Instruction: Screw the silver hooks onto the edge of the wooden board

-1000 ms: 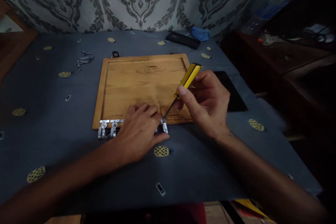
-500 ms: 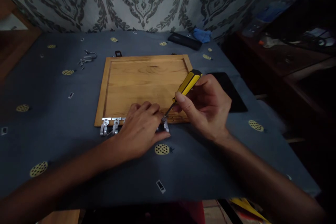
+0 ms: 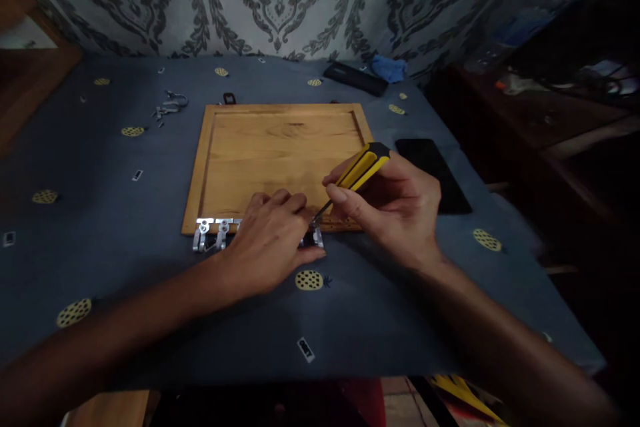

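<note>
Board's point(image 3: 280, 153) near edge blocked by left hand point(image 3: 273, 237) and hinges point(image 3: 202, 236), right side by right hand point(image 3: 403, 210), 1 screwdriver point(image 3: 361, 168), slab point(image 3: 434, 163), cloth point(image 3: 150, 210) passable left of board.

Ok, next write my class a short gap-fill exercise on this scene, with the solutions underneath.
1. The right hand holds a yellow and black ____.
2. Metal fittings along the near edge of the wooden panel are partly covered by the ____.
3. The table covering is printed with yellow ____.
Missing words: screwdriver; left hand; pineapples.

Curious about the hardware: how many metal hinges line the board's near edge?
3 clearly: the leftmost hinge, the neighbouring hinge, and the rightmost hinge by the left hand, which may hide more.
</note>
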Available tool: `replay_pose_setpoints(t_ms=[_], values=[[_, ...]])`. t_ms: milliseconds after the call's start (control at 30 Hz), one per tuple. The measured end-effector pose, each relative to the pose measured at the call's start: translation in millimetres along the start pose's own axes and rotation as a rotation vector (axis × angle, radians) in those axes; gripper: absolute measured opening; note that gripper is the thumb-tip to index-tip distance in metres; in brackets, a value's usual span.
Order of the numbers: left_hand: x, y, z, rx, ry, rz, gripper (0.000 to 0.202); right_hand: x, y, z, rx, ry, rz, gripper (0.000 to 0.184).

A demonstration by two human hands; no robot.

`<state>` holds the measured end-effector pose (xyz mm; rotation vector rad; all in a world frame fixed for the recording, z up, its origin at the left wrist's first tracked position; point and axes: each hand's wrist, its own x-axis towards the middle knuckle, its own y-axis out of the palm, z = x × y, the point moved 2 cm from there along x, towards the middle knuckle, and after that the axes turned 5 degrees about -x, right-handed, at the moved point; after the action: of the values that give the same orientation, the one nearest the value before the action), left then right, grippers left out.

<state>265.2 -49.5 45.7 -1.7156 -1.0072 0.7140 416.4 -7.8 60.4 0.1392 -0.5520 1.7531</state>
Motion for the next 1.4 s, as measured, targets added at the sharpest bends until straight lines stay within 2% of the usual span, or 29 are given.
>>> replay_pose_setpoints(t_ms=[167, 400, 700, 933, 1133, 1267, 1400], values=[[-0.4, 0.6, -0.1, -0.003, -0.005, 0.007, 0.044, 0.7, 0.1, -1.2, 0.009, -0.009, -0.007, 0.025], [0.9, -2.0, -1.1, -0.017, -0.009, 0.011, 0.037, 5.4, -4.1, 7.4, 0.033, 0.001, 0.117, 0.023], [-0.3, -2.8, -0.6, -0.009, 0.005, 0.005, 0.036, -0.9, -7.9, 8.6, 0.003, 0.04, -0.012, 0.02], [-0.4, -1.5, -0.3, -0.009, 0.006, 0.001, 0.035, -2.0, -11.6, 6.7, 0.097, 0.051, 0.065, 0.026], [-0.8, -0.5, -0.1, -0.014, 0.007, 0.001, 0.036, -3.5, -13.1, 10.2, 0.064, 0.012, 0.036, 0.01], [-0.4, -0.4, 0.0, -0.012, 0.005, -0.002, 0.035, -2.3, -12.2, 11.7, 0.046, 0.002, 0.005, 0.017], [-0.2, -0.8, -0.2, -0.01, 0.004, 0.004, 0.037, -2.2, -12.4, 9.8, 0.121, 0.025, 0.019, 0.021]])
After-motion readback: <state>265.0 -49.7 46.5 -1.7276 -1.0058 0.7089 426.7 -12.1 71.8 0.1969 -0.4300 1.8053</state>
